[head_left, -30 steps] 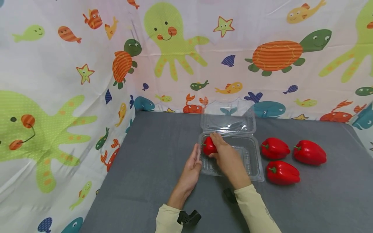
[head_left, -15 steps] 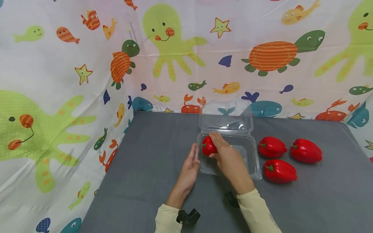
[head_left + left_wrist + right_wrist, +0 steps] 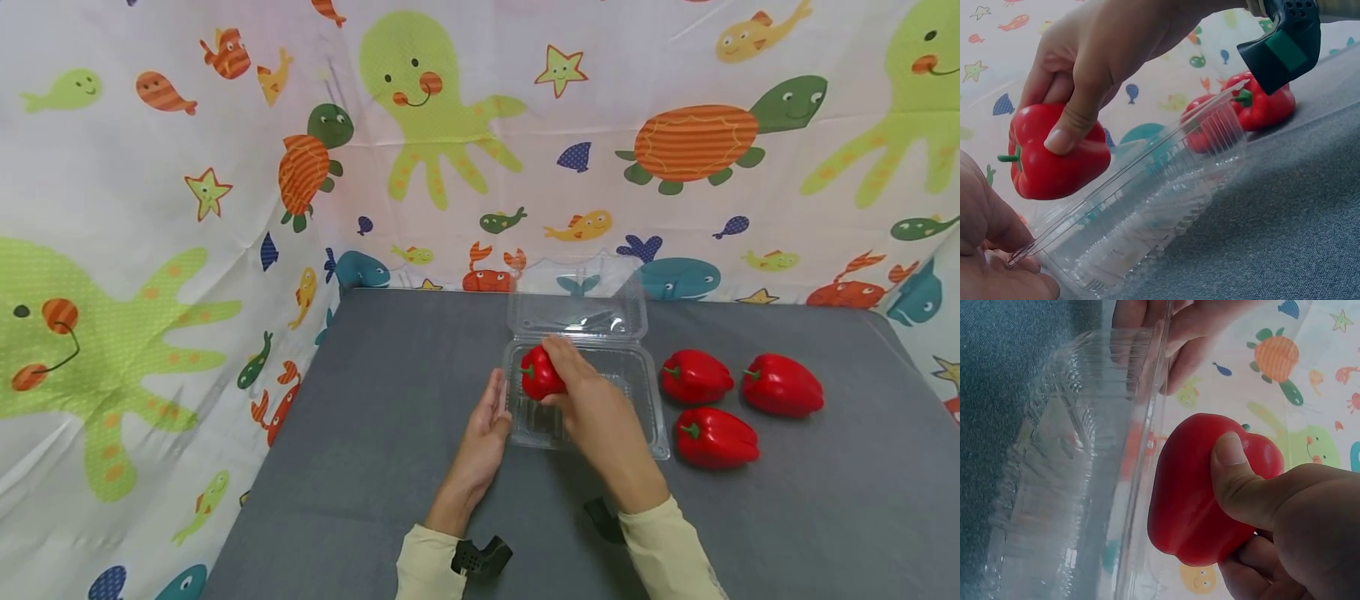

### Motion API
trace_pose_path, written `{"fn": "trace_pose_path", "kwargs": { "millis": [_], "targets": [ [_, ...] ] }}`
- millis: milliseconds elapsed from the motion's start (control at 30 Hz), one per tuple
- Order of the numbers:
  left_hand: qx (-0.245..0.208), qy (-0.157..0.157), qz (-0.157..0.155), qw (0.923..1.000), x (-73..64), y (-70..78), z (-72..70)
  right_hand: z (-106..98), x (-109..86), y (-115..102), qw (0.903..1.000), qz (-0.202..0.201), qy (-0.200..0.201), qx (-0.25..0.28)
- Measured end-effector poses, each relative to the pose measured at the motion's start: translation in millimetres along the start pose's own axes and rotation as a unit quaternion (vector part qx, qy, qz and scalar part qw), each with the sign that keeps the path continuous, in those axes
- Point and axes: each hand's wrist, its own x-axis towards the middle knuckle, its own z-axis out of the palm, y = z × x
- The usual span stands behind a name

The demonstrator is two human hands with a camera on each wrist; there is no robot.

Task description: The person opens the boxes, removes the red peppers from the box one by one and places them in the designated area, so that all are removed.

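My right hand (image 3: 600, 429) grips a red bell pepper (image 3: 1060, 150), thumb on one side and fingers on the other. In both wrist views the pepper hangs above the rim of a clear plastic clamshell container (image 3: 645, 417), apart from it. Its green stem points left in the head view. My left hand (image 3: 480, 450) holds the container's left rim, with fingers and thumb on both sides of the edge in the right wrist view (image 3: 1179, 337). The hinged lid (image 3: 577, 312) stands raised behind the base.
Three more red bell peppers lie right of the container: one near its back corner (image 3: 696, 376), one in front (image 3: 717, 438) and one farther right (image 3: 783, 386). A grey cloth (image 3: 360, 467) covers the table. A sea-animal curtain (image 3: 465, 75) hangs behind and at the left.
My right hand has lifted the pepper and shifted it slightly right over the container. My left hand stays at the container's left rim. The head view has drifted a little.
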Motion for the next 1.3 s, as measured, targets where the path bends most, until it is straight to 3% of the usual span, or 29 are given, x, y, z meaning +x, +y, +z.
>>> {"fn": "trace_pose_path", "kwargs": {
  "millis": [267,767,1300],
  "targets": [
    [0.002,-0.001,0.001,1.0,-0.3,2.0,-0.5,-8.7,-3.9,-3.0,0.9999,0.013,-0.006,-0.001],
    [0.005,-0.004,-0.001,1.0,-0.7,3.7,0.0,-36.1,-17.5,-7.0,0.9994,0.024,0.023,-0.009],
    [-0.013,-0.011,0.008,0.9998,-1.4,1.7,1.3,-51.8,-28.6,-4.1,0.9978,0.022,0.06,-0.02]
  ]
}}
